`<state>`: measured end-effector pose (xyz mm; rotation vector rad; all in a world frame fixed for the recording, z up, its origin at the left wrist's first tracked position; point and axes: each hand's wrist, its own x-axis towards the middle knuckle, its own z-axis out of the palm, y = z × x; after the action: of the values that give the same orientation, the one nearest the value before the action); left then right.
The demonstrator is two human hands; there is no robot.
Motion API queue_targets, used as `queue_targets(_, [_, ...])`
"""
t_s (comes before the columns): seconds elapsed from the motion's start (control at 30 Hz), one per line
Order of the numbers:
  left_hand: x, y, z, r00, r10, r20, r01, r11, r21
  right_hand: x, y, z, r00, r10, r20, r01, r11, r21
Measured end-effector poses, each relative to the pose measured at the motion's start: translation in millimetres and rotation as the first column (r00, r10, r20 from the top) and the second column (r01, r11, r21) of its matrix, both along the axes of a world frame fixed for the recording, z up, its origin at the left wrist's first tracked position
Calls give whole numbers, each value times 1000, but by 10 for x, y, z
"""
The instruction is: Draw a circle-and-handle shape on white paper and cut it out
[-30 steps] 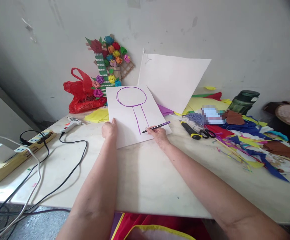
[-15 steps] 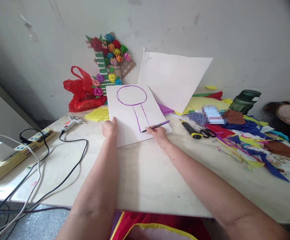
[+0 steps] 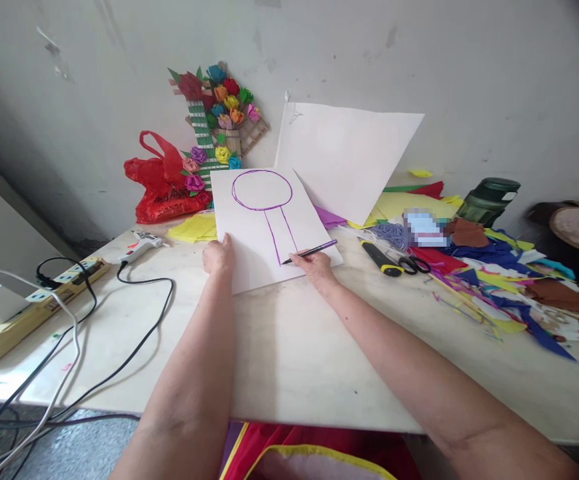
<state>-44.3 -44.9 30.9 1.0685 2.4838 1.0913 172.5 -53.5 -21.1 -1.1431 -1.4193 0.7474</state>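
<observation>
Purple lines (image 3: 272, 237) mark the paper (image 3: 249, 240) on the desk (image 3: 314, 367); left hand (image 3: 218, 257) gripping the paper's left edge, right hand (image 3: 318, 265) a pen (image 3: 320, 248), tip at the left line's near end; nothing visibly added this past second.

A scuffed grey wall (image 3: 344, 53) backs 1 pale table (image 3: 319, 360); speckled floor (image 3: 92, 445) shows lower left.

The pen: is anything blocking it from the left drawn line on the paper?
Nothing visible does. The right hand holds the pen with its tip by the lower end of the left line. The left hand is at the left edge of the paper, clear of the tip.
</observation>
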Motion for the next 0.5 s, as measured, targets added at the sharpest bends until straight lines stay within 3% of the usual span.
queue_targets(0.5, [-24,15,-21,1000,-2,-3,2,1000,22,51,15,-18,995,-26,-98,21,998,-51])
